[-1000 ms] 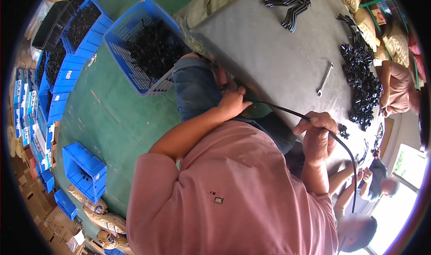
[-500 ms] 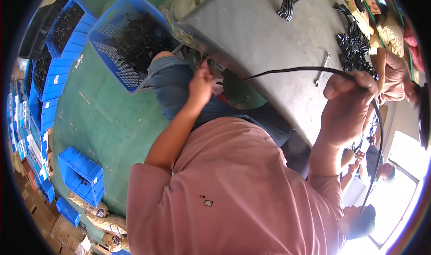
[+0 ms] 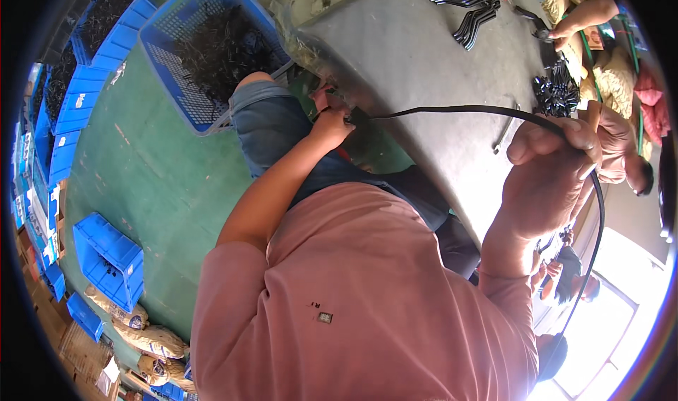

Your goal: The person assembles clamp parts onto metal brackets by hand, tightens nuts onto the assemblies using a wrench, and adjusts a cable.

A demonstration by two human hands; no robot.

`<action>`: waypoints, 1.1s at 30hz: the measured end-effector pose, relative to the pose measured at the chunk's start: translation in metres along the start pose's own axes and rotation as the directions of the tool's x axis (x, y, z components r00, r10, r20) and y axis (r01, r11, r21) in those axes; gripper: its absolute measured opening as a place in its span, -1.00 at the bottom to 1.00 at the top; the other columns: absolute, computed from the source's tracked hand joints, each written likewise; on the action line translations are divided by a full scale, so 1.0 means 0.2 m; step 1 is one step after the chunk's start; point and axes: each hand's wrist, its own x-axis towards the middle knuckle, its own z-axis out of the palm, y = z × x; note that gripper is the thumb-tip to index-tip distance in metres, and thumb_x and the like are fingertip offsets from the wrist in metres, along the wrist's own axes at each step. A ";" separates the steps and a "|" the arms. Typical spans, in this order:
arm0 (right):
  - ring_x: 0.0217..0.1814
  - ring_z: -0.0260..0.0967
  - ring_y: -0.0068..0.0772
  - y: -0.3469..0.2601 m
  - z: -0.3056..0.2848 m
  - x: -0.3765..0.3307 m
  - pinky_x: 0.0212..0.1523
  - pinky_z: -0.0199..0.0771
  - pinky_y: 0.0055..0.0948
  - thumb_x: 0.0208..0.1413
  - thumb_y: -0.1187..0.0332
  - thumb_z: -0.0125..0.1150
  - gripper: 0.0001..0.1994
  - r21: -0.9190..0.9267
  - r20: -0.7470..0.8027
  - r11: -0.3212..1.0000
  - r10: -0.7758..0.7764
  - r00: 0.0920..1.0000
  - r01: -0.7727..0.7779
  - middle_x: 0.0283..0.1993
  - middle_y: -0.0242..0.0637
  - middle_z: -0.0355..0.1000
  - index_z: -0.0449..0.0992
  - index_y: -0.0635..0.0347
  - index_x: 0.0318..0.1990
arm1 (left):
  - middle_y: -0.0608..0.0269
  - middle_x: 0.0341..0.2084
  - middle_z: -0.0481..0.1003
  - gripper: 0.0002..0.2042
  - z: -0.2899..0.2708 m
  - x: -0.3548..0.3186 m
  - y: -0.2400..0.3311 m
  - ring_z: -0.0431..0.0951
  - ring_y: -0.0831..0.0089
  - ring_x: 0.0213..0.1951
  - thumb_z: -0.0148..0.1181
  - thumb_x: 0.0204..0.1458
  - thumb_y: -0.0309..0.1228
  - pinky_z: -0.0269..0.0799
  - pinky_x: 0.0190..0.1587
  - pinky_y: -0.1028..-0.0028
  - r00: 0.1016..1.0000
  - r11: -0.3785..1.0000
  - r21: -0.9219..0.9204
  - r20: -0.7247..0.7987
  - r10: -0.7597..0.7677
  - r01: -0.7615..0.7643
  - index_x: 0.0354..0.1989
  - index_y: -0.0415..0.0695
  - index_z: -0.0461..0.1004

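Note:
My right hand [image 3: 551,146] is raised over the right side of the grey table, closed around a long, thin black cord [image 3: 459,109]. One stretch of the cord arches left past the table's near edge; the rest hangs down behind my right wrist. Low beside my thigh, my left hand [image 3: 330,127] is closed, a small dark thing showing at its fingertips. The cord's tapering left end comes close to those fingers, but I cannot tell whether they touch it. A pinkish scrap [image 3: 322,97] shows just beyond my left hand.
Bent black rods [image 3: 474,28], a wrench [image 3: 506,134] and heaped black parts [image 3: 556,91] lie on the grey table [image 3: 395,55]. A blue basket [image 3: 164,69] of thin black pieces stands left of it. A co-worker's hand [image 3: 565,30] reaches in at the upper right.
My left hand has moved slightly right, closer to the cord's end. My right hand keeps its hold on the cord. At the upper right, a co-worker's hand now reaches over the table's far side.

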 end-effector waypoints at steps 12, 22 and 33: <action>-0.38 0.36 -0.34 -0.03 -0.27 -0.12 -0.55 0.42 -0.47 0.41 0.15 0.08 -0.72 -0.028 0.196 0.999 -0.036 0.980 0.042 -0.28 -0.17 0.37 0.51 0.13 0.02 | -0.14 -0.29 0.58 -0.79 0.03 0.14 -0.07 0.63 -0.06 -0.24 0.19 0.13 -0.35 0.52 -0.20 0.01 0.954 0.998 0.053 -0.295 0.058 -0.044 -0.20 -0.25 0.54; -0.51 0.37 -0.35 0.05 -0.32 -0.39 -0.44 0.31 -0.40 0.38 0.17 0.13 -0.63 -0.088 0.179 0.996 0.006 0.984 0.010 -0.34 -0.19 0.48 0.44 0.13 0.23 | -0.18 -0.31 0.57 -0.80 -0.17 0.18 -0.06 0.61 -0.17 -0.28 0.15 0.09 -0.42 0.53 -0.21 -0.03 0.967 1.000 -0.001 -0.254 -0.018 0.018 -0.18 -0.28 0.53; -0.05 0.49 -0.37 0.29 -0.26 -0.69 0.06 0.49 -0.38 0.30 0.57 0.02 -0.62 -0.106 0.300 0.758 0.642 0.706 -0.644 -0.04 -0.14 0.49 0.37 0.33 0.26 | -0.19 -0.36 0.60 -0.81 -0.19 0.25 -0.14 0.65 -0.08 -0.31 0.14 0.09 -0.47 0.59 -0.25 0.14 0.984 0.948 -0.314 -0.147 -0.099 0.048 -0.15 -0.21 0.56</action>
